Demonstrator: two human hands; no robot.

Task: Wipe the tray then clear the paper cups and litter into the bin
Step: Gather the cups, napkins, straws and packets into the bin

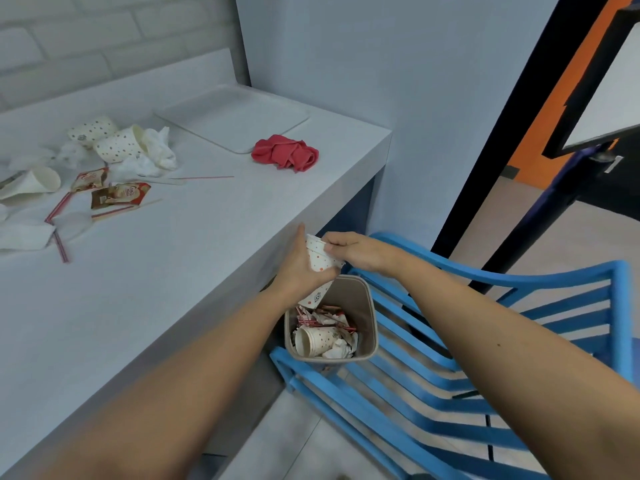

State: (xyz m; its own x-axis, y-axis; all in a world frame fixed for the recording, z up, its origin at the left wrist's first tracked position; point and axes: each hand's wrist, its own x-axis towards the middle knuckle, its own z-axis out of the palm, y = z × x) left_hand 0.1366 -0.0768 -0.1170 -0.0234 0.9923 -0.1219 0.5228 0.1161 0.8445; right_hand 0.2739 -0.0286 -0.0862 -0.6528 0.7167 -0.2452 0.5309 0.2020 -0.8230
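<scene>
Both hands meet above the beige bin [367,306], which stands on a blue chair beside the counter. My left hand [299,268] grips dotted paper cups [320,259]; a second cup [315,297] hangs below it over the bin. My right hand [353,249] pinches the rim of the top cup. Inside the bin lie a dotted cup [317,341], straws and crumpled paper. The white tray [235,117] lies at the back of the counter, with a red cloth [285,152] bunched beside it.
More dotted cups [104,136], crumpled tissues [156,157], sachets [119,195] and striped straws [57,209] are scattered on the left of the grey counter [173,271]. The blue slatted chair [485,358] fills the lower right. A dark door frame [502,168] rises behind it.
</scene>
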